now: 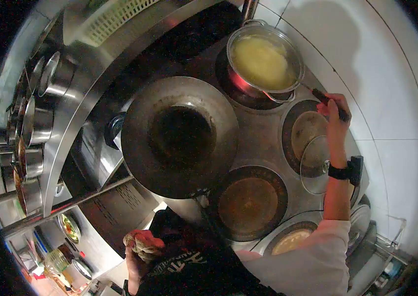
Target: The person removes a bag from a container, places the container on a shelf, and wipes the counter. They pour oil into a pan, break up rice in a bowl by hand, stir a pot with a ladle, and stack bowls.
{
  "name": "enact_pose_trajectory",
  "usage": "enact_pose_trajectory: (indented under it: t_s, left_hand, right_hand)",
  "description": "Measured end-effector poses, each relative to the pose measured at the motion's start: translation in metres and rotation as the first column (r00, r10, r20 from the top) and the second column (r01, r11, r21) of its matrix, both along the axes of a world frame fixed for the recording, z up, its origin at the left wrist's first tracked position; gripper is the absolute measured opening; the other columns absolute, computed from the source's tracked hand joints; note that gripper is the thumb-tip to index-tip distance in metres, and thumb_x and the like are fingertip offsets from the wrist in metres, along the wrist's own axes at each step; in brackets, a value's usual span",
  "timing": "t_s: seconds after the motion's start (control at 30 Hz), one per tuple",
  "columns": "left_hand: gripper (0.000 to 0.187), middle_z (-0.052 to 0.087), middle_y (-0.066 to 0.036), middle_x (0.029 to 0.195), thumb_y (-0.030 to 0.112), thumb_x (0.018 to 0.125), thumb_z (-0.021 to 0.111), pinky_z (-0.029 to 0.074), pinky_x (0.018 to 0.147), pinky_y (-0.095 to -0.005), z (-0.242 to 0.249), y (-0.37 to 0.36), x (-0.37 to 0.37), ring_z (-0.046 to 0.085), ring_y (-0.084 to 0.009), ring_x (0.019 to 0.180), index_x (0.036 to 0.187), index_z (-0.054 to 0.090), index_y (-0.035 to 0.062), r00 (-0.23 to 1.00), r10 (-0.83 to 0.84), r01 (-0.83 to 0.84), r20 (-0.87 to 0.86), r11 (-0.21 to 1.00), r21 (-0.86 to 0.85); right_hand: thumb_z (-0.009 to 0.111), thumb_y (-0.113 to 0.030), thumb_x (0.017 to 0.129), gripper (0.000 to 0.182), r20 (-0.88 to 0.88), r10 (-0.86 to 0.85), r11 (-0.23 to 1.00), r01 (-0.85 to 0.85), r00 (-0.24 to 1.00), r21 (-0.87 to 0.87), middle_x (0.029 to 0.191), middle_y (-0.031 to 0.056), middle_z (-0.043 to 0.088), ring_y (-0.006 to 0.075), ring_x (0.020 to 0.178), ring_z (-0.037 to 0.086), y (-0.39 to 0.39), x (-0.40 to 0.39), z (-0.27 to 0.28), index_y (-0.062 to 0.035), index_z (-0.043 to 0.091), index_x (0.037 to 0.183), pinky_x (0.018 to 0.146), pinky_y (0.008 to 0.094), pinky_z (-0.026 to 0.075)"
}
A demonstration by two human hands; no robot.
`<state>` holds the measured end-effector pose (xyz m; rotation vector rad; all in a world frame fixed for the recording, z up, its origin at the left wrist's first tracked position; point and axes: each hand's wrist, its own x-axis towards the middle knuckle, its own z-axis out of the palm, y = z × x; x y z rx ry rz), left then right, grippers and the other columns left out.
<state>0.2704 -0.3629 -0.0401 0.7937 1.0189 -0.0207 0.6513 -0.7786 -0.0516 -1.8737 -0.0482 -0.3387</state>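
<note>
At the upper right, my right hand (338, 109) is closed around a black-handled utensil (320, 94). Its thin metal shaft reaches the rim of a steel pot (248, 90) with two side handles; the utensil's far end cannot be made out. Cloudy yellow liquid (260, 59) fills much of that pot. Low at my front, my left hand (135, 269) grips a crumpled brownish cloth (145, 245), partly lit red. Beyond the cloth, a large wok (135, 143) sits on the stove, dark at its bottom, its handle pointing toward me.
Under my right forearm lies a glass lid (312, 170). Round hotplates (248, 204) cover the stove beside the tiled wall (391, 118). Steel pots (38, 123) line a shelf at left. A bowl of colourful food (70, 228) stands lower left.
</note>
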Motion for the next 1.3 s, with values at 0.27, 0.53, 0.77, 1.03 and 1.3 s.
enact_pose_trajectory:
  t_s: [0.27, 0.53, 0.77, 1.03, 1.3]
  left_hand:
    - [0.054, 0.051, -0.01, 0.113, 0.051, 0.081, 0.05, 0.042, 0.087, -0.0426, -0.015, 0.013, -0.007, 0.052, -0.0263, 0.099, 0.116, 0.046, 0.01, 0.982, -0.145, 0.151, 0.122, 0.987, -0.046]
    - [0.062, 0.052, -0.01, 0.112, 0.054, 0.08, 0.047, 0.042, 0.089, -0.0429, -0.005, 0.01, 0.01, 0.051, -0.0272, 0.101, 0.121, 0.043, 0.0075, 0.973, -0.21, 0.213, 0.092, 0.976, -0.031]
    - [0.034, 0.05, -0.007, 0.088, 0.042, 0.085, 0.047, 0.043, 0.076, -0.0408, 0.001, 0.003, 0.028, 0.051, -0.0225, 0.082, 0.094, 0.05, 0.0089, 0.989, -0.133, 0.135, 0.063, 0.99, -0.033]
    - [0.034, 0.049, -0.006, 0.087, 0.044, 0.082, 0.052, 0.042, 0.076, -0.0397, 0.011, -0.001, 0.038, 0.049, -0.0209, 0.081, 0.093, 0.049, 0.011, 0.995, -0.09, 0.09, -0.035, 0.996, -0.007]
    - [0.033, 0.048, -0.004, 0.089, 0.043, 0.082, 0.052, 0.041, 0.078, -0.0391, 0.004, 0.008, 0.034, 0.048, -0.0206, 0.083, 0.094, 0.048, 0.0122, 0.991, -0.134, 0.135, 0.024, 0.989, -0.053]
  right_hand:
    - [0.047, -0.023, 0.088, 0.022, -0.187, 0.002, 0.948, 0.058, 0.982, 0.314, 0.078, 0.0119, 0.062, 0.0179, 0.066, 0.061, -0.001, 0.0, -0.015, -0.0033, 0.052, 0.097, 0.062, 0.0272, 0.048]
    - [0.049, -0.022, 0.087, 0.023, -0.13, -0.022, 0.791, 0.096, 0.991, 0.604, 0.084, 0.0125, 0.061, 0.0225, 0.065, 0.062, 0.004, -0.001, -0.03, -0.0037, 0.051, 0.101, 0.058, 0.03, 0.049]
    - [0.043, -0.021, 0.087, 0.022, -0.065, 0.001, 0.838, 0.034, 0.998, 0.544, 0.088, 0.0145, 0.062, 0.0219, 0.074, 0.061, -0.007, -0.005, -0.023, -0.0031, 0.05, 0.1, 0.068, 0.0316, 0.048]
    - [0.044, -0.017, 0.087, 0.023, 0.046, -0.008, 0.887, -0.014, 0.999, 0.462, 0.087, 0.0154, 0.061, 0.0206, 0.075, 0.061, -0.002, -0.009, -0.008, -0.0011, 0.05, 0.103, 0.067, 0.0297, 0.048]
    - [0.054, -0.009, 0.085, 0.016, 0.124, 0.011, 1.0, -0.012, 0.992, 0.004, 0.093, 0.0077, 0.057, 0.0144, 0.079, 0.058, -0.006, -0.01, 0.016, 0.0003, 0.055, 0.098, 0.072, 0.0252, 0.048]
